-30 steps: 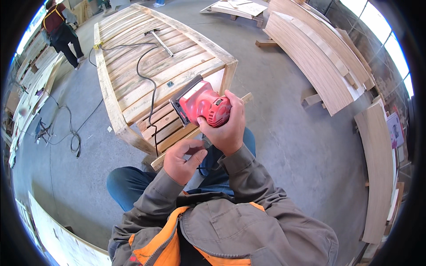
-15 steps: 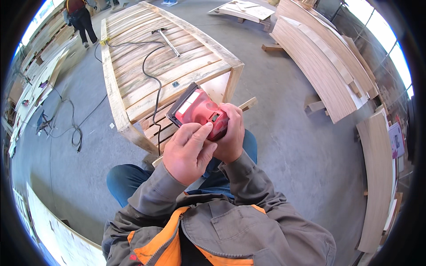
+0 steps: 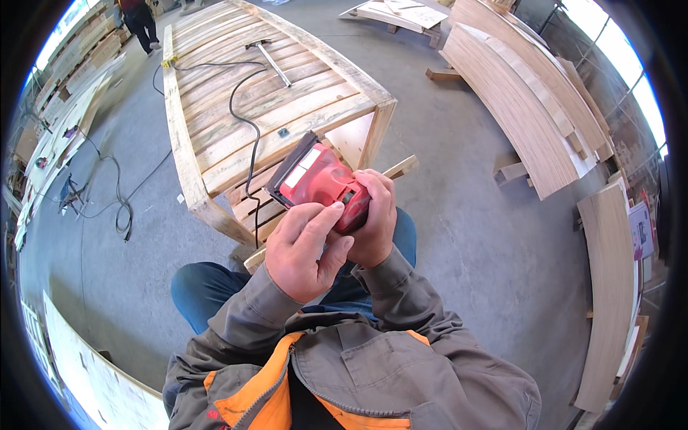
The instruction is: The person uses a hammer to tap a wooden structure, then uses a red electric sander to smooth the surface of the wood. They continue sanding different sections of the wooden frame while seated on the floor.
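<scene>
Red sander (image 3: 312, 183), near centre: right hand (image 3: 375, 223) clamped round its rounded end, left hand (image 3: 301, 251) unclenched, forefinger touching the casing; likely rigid, moderately heavy, best held by that end. Beyond, wooden crate (image 3: 276, 118); farther, hammer (image 3: 274, 64) lying on top.

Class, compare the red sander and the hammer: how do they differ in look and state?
The sander is bulky and mostly red; the hammer is slim, with a silvery handle. The right hand holds the sander, while the hammer lies on the slatted wooden frame. Both are tools.
</scene>
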{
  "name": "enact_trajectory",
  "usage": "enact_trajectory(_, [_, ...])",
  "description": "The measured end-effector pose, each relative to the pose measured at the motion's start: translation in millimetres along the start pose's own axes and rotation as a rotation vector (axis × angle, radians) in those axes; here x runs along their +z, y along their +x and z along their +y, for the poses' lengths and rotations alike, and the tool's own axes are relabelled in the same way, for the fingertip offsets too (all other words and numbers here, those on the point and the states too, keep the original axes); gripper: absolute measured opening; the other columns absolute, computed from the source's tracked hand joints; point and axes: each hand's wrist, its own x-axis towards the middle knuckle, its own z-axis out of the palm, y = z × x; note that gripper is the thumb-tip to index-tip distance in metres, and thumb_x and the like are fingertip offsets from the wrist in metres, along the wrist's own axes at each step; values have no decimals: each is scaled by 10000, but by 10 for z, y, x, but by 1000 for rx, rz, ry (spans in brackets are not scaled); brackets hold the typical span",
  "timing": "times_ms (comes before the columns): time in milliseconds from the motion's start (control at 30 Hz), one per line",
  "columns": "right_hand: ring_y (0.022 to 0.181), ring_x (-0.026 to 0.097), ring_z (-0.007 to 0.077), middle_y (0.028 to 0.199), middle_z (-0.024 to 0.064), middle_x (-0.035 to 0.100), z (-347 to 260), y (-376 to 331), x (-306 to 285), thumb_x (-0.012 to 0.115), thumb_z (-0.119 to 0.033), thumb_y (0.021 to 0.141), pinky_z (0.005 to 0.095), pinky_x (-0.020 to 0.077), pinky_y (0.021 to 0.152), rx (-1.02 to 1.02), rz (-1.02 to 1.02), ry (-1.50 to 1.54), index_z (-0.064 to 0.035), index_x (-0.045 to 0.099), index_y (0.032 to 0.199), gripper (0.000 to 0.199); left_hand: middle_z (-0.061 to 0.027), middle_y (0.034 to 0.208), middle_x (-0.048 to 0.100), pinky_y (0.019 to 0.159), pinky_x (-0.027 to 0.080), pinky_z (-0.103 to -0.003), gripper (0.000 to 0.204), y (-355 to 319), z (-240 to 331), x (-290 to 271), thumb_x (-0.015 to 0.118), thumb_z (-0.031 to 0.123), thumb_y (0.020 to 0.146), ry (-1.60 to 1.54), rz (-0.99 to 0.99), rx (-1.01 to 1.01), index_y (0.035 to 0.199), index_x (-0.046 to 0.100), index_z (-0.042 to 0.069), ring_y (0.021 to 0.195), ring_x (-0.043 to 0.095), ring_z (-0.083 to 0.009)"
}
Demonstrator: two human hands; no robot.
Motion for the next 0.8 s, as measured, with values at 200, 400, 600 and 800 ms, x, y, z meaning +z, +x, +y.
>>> enact_trajectory(200, [1127,662,387,1256,205,626,-19,7,4,945,-262,704,458,605,894,-14,-1,-1,-46,501,1393,848,-182,1149,646,823,583,-383,466,2,40,-23,806,73,905,-25,-3,-41,1340,667,-19,942,680,-308])
enact_trajectory(400, [1105,676,393,1248,209,631,-35,-12,34,918,-267,742,461,612,883,-19,-37,0,-41,514,1375,784,-184,1128,627,871,566,-385,439,83,41,-85,729,-20,906,2,-89,-156,1341,669,-17,965,658,-324])
enact_trajectory(600, [1089,681,394,1237,204,634,-57,-36,59,910,-262,744,455,614,878,-5,-45,-15,-38,528,1352,752,-175,1115,622,863,565,-383,437,117,34,-118,721,-45,899,-22,-112,-213,1331,681,6,949,656,-326])
enact_trajectory(800, [1094,680,393,1239,204,633,-42,-73,78,917,-275,736,456,612,882,12,-61,-19,-41,520,1361,776,-170,1102,643,833,572,-376,412,81,-10,-95,743,-34,900,-43,-91,-222,1306,695,10,917,669,-322])
